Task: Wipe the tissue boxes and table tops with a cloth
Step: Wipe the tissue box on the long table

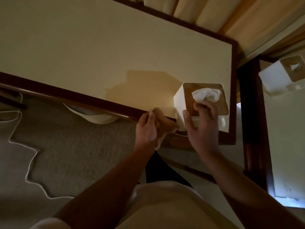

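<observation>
Head view: a tan cloth (165, 123) is gripped in the left hand (146, 128) at the near edge of the cream table top (99, 55). The white tissue box (179, 97), standing at the table's right end, is grasped by the right hand (203, 128), fingers on its wooden lid. A second tissue box (274, 76) is seen on the adjacent table (283, 129).

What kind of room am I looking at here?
Probably a hotel function or dining room: a long cream table edged in dark wood, a tissue box on it, carpet underfoot, curtains behind.
</observation>
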`<state>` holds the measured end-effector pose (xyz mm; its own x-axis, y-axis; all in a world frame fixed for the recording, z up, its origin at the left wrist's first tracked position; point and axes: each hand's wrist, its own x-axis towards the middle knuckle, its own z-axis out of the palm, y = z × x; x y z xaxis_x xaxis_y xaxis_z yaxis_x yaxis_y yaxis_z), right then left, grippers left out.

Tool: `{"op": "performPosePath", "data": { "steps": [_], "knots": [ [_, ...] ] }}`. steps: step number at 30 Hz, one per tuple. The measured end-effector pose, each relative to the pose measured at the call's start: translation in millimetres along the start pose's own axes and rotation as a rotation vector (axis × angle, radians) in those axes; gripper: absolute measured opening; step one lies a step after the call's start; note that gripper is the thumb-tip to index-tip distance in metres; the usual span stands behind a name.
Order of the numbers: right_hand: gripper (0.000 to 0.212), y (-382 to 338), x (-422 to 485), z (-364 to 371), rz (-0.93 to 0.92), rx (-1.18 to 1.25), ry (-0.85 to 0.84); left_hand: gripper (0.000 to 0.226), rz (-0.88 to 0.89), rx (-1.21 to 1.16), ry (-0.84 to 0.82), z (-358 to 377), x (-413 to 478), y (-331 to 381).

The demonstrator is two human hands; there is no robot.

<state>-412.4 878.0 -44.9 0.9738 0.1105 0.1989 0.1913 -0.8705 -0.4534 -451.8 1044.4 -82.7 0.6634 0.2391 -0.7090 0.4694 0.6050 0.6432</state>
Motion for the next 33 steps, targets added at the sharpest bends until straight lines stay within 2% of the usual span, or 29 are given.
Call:
{"op": "performPosePath", "data": {
  "steps": [4, 7, 11, 13, 15, 18, 20, 25, 29, 33],
  "knots": [
    [0.046, -1.7, -2.8, -4.1, -0.036, -0.059, 0.026, 0.042, 0.055, -0.045, -0.131, -4.4, 3.8, 3.6],
    [0.040, 4.3, -5.4, -7.8, -0.152, -0.081, -0.046, 0.045, 0.169, 0.039, -0.111, -3.8, 4.1, 10.4],
    [0.032, 19.6, -13.3, -11.5, -0.319, -0.062, -0.082, 0.019, 0.302, 0.067, 0.015, -6.8, 5.4, 18.9],
    [0.034, 26.2, -18.9, -15.8, -0.333, -0.064, -0.103, 0.016, 0.305, 0.030, 0.024, -6.6, 6.1, 20.7],
    [0.036, 29.6, -22.7, -21.1, -0.291, -0.047, -0.142, 0.018, 0.322, 0.005, -0.021, -6.0, 8.2, 20.1],
    [0.035, 28.2, -23.3, -25.5, -0.193, 0.029, -0.165, 0.027, 0.303, -0.042, -0.171, 1.9, 4.2, 15.9],
    [0.043, 19.2, -17.2, -23.5, -0.124, 0.086, -0.168, 0.031, 0.292, -0.036, -0.269, 9.1, 1.4, 13.6],
    [0.076, 1.2, -0.4, -8.0, -0.081, -0.185, -0.216, 0.048, 0.214, -0.019, -0.454, 28.8, 5.4, 12.2],
    [0.083, 2.5, 5.5, 6.6, 0.035, -0.252, -0.232, 0.049, 0.199, -0.042, -0.489, 50.8, 12.6, 30.3],
    [0.080, -6.2, 17.5, 16.9, 0.139, -0.270, -0.203, 0.055, 0.113, -0.048, -0.515, 69.2, 16.5, 28.5]
  ]
}}
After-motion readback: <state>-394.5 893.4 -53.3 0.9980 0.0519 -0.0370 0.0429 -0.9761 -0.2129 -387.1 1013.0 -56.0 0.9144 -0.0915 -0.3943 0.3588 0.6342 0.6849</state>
